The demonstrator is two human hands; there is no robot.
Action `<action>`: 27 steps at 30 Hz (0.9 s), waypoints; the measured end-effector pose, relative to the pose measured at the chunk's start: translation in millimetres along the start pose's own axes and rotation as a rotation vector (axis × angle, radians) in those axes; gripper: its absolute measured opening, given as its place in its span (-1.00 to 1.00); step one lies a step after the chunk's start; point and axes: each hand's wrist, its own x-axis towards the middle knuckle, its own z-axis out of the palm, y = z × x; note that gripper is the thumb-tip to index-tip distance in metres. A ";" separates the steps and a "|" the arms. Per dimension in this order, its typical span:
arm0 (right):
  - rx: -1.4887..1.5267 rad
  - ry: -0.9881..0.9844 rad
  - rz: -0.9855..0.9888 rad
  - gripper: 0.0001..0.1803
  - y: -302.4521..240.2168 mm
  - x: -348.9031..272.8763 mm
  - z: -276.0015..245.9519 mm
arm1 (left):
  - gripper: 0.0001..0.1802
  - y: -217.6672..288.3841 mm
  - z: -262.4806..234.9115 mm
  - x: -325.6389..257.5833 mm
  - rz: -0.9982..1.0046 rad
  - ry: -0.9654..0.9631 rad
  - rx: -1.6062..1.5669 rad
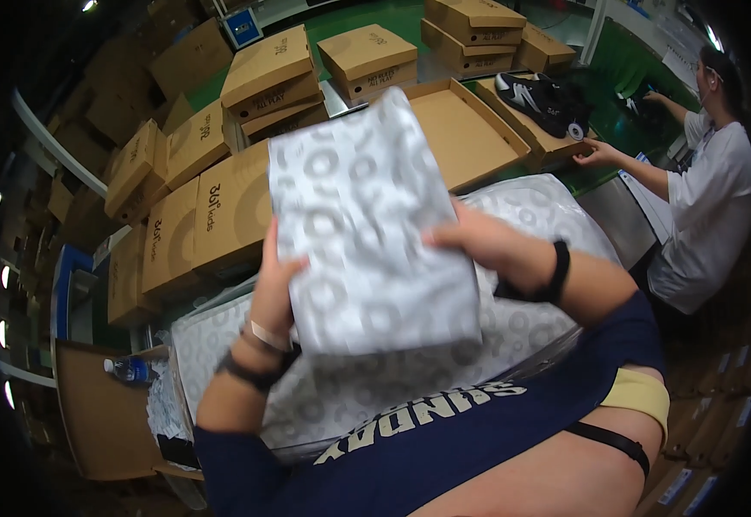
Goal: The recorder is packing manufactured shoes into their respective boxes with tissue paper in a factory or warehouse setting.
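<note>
Both my hands hold a bundle wrapped in white tissue paper (371,233) with grey ring prints, lifted in front of me. My left hand (279,280) grips its left edge, thumb on top. At the right edge my right hand (479,237) does the same, its thumb pressed on the paper. What the paper wraps, if anything, is hidden. Beneath it lies a large stack of the same printed paper (539,207). Just beyond the bundle stands an open, bare cardboard shoebox part (470,138).
Closed brown shoeboxes (272,73) are stacked on the far side and at left. A box with black sneakers (543,103) sits at far right, touched by a co-worker (707,181). At lower left, a carton (104,414) holds a water bottle (130,370) and crumpled paper.
</note>
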 end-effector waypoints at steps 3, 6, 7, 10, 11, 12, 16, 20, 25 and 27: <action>0.011 0.028 0.181 -0.51 -23.9 86.4 -35.5 | -0.17 7.9 -23.5 86.1 -0.088 0.042 -0.021; -0.171 0.117 0.183 -0.49 -3.8 153.3 -47.3 | -0.22 -29.7 -95.9 163.5 -0.207 0.171 0.036; -0.353 0.181 0.152 -0.44 4.8 166.4 -52.8 | -0.27 -43.3 -102.4 174.4 -0.280 0.304 0.703; -1.327 0.158 0.112 -0.29 44.7 171.0 -64.3 | -0.25 -62.7 -53.3 160.2 -0.428 0.442 1.856; -1.330 0.139 0.099 -0.29 50.8 168.9 -50.4 | -0.17 -62.9 -64.0 145.8 -0.365 0.407 1.910; -1.487 -0.098 -0.031 -0.33 56.1 162.7 -39.4 | -0.17 -61.0 -76.5 135.7 -0.377 0.419 1.907; -1.902 0.014 -0.022 -0.40 55.3 189.6 -26.3 | -0.26 -17.5 -126.7 80.0 0.003 0.136 1.664; -1.687 0.015 0.060 -0.45 62.0 190.7 -39.2 | -0.54 56.5 -215.1 -19.8 -0.177 0.651 1.562; -1.726 -0.458 -0.012 -0.59 56.5 170.4 3.9 | -0.75 46.2 -383.0 -235.9 -0.658 1.010 1.900; -2.050 -0.345 -0.183 -0.63 64.3 180.1 13.3 | -0.72 8.2 -409.5 -297.7 -1.171 0.702 2.016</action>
